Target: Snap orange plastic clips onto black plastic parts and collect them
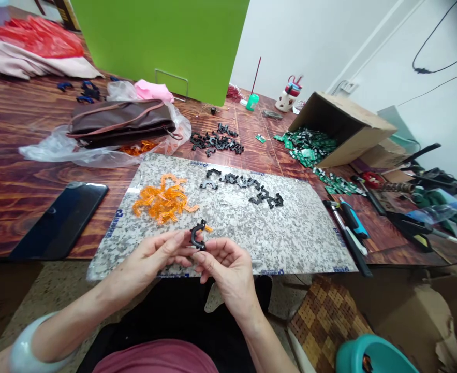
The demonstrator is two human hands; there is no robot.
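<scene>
Between my two hands is a black C-shaped plastic part (pixel 197 236), held up over the front of a speckled mat (pixel 298 233). My left hand (pixel 164 251) pinches its left side with thumb and fingers. The fingers of my right hand (pixel 226 261) close on its lower end. A small orange piece (pixel 208 228) shows just right of the part's top; whether it is joined to it I cannot tell. Behind my left hand lies a pile of orange translucent plastic parts (pixel 164 202). Loose black parts (pixel 247 182) form a curved row farther back on the mat.
Another heap of black parts (pixel 217 142) lies beyond the mat. A cardboard box (pixel 352 122) spills green circuit boards (pixel 309 147) at right. Hand tools (pixel 348 228) lie along the mat's right edge, a dark phone (pixel 63 220) at left, a brown bag (pixel 121 122) behind.
</scene>
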